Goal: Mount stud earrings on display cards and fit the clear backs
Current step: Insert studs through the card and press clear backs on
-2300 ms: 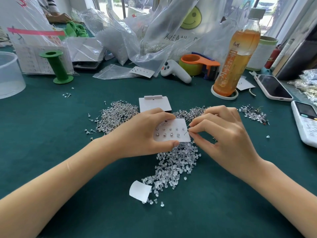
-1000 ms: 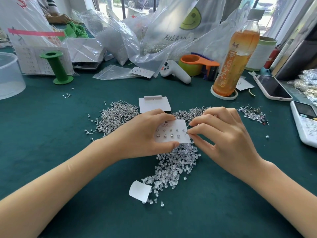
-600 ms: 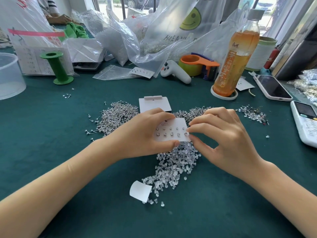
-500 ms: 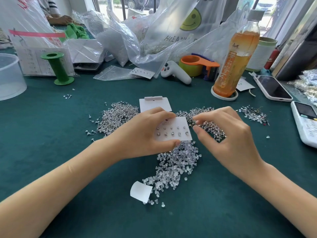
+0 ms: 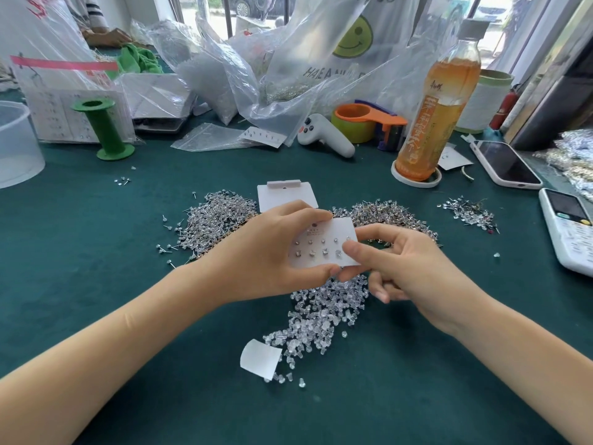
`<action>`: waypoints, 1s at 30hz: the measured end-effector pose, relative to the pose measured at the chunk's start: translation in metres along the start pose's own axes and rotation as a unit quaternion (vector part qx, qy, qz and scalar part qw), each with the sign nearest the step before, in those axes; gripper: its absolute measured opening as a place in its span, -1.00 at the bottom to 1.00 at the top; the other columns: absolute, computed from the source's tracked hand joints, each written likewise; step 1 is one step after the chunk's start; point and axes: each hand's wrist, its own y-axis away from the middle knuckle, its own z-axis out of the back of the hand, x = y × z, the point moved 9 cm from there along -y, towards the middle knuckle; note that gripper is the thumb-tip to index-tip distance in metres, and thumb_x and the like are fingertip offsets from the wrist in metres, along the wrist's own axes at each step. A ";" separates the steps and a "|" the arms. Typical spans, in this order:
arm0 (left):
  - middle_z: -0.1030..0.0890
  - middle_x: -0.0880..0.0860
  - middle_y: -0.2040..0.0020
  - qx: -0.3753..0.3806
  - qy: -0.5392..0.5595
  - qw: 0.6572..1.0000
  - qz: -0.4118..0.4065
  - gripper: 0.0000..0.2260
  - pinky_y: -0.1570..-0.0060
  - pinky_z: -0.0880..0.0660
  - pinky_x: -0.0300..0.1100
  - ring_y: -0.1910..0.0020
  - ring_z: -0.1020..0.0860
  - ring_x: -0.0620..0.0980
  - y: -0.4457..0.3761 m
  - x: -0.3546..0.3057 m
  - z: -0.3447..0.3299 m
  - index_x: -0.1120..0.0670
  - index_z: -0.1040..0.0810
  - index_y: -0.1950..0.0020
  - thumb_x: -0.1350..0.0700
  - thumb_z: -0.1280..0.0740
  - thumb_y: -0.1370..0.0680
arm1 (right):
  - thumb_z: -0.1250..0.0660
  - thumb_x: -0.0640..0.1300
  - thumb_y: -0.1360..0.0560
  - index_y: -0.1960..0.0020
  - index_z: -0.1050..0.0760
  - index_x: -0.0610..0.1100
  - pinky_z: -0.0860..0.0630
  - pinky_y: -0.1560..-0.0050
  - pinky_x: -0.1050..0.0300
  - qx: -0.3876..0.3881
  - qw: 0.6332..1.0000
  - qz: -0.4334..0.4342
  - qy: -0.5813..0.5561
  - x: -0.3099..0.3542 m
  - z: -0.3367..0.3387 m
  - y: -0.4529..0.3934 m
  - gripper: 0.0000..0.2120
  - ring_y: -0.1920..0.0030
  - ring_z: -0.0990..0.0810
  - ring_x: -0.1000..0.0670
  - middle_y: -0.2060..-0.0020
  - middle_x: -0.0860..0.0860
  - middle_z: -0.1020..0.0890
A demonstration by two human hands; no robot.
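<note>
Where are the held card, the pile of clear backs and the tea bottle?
card (image 5: 324, 234), head view, upper face above the studs
clear backs (image 5: 321, 316), head view, middle of the pile
tea bottle (image 5: 433, 117), head view, label on its body

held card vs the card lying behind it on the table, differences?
The held card carries two rows of studs; the flat card shows none. The held card is gripped by the left hand and pinched by the right hand; the flat card lies untouched on the table. Both are white.
</note>
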 end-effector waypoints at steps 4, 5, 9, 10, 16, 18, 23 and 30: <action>-0.49 -0.09 -0.14 -0.002 -0.004 1.000 -0.007 -0.41 0.05 -0.30 -0.57 0.03 -0.41 -0.23 0.000 -0.002 0.000 0.06 -0.43 -0.36 -0.15 -0.43 -0.40 | -0.48 0.03 -0.25 0.00 -0.52 -0.15 -0.19 0.65 0.36 0.002 1.000 -0.001 -0.011 -0.001 0.000 0.000 -0.59 0.66 -0.35 0.08 0.26 -0.16 -0.71; -0.49 -0.08 -0.14 -0.002 -0.006 1.000 -0.008 -0.42 0.05 -0.30 -0.57 0.03 -0.41 -0.23 0.000 -0.003 -0.001 0.06 -0.43 -0.36 -0.13 -0.43 -0.41 | -0.49 0.03 -0.24 0.00 -0.51 -0.15 -0.19 0.65 0.36 0.004 1.000 -0.003 -0.014 -0.002 -0.001 0.000 -0.58 0.66 -0.35 0.08 0.26 -0.17 -0.71; -0.50 -0.06 -0.15 -0.006 -0.007 1.000 -0.011 -0.42 0.05 -0.29 -0.58 0.04 -0.42 -0.23 0.001 -0.003 0.000 0.07 -0.43 -0.36 -0.12 -0.45 -0.40 | -0.51 0.03 -0.21 0.00 -0.51 -0.16 -0.20 0.65 0.37 0.008 1.000 -0.001 -0.026 -0.003 -0.002 -0.001 -0.55 0.65 -0.36 0.08 0.25 -0.17 -0.71; -0.50 -0.06 -0.15 -0.007 -0.009 1.000 -0.012 -0.41 0.05 -0.29 -0.59 0.04 -0.42 -0.23 0.001 -0.003 0.000 0.07 -0.43 -0.36 -0.12 -0.45 -0.40 | -0.51 0.02 -0.21 -0.01 -0.51 -0.16 -0.20 0.65 0.37 0.007 1.000 0.002 -0.027 -0.003 -0.002 -0.001 -0.55 0.65 -0.36 0.08 0.27 -0.16 -0.71; -0.50 -0.02 -0.17 -0.016 -0.021 0.999 -0.022 -0.40 0.03 -0.28 -0.60 0.01 -0.42 -0.21 0.001 -0.005 0.001 0.10 -0.43 -0.36 -0.12 -0.45 -0.40 | -0.49 -0.04 -0.25 0.00 -0.52 -0.17 -0.19 0.66 0.38 0.005 0.999 0.010 -0.040 -0.003 -0.003 -0.002 -0.62 0.65 -0.36 0.09 0.35 -0.09 -0.69; -0.51 0.00 -0.17 -0.026 -0.028 0.999 -0.026 -0.39 0.01 -0.30 -0.55 -0.01 -0.44 -0.18 0.002 -0.006 0.003 0.11 -0.43 -0.36 -0.13 -0.45 -0.39 | -0.49 -0.06 -0.25 0.03 -0.53 -0.16 -0.20 0.65 0.39 0.005 0.999 0.013 -0.049 -0.003 -0.003 -0.002 -0.65 0.65 -0.35 0.09 0.37 -0.08 -0.69; -0.55 0.06 -0.15 -0.054 -0.085 0.993 -0.065 -0.39 -0.04 -0.46 -0.18 -0.04 -0.54 0.03 0.003 -0.013 0.007 0.16 -0.47 -0.32 -0.13 -0.47 -0.39 | -0.51 -0.06 -0.19 0.07 -0.54 -0.12 -0.22 0.63 0.39 -0.002 0.997 0.019 -0.080 -0.005 -0.003 -0.003 -0.64 0.63 -0.32 0.10 0.42 -0.06 -0.66; -0.57 -0.12 -0.04 -0.155 0.051 0.986 0.040 -0.72 0.08 -0.31 -0.54 0.05 -0.46 -0.35 -0.004 0.025 0.034 0.05 -0.51 -0.25 -0.03 -0.20 -0.61 | -0.49 -0.10 -0.20 0.08 -0.50 -0.07 -0.20 0.62 0.37 -0.035 0.991 0.051 -0.117 0.004 0.015 -0.005 -0.67 0.62 -0.27 0.09 0.26 -0.18 -0.70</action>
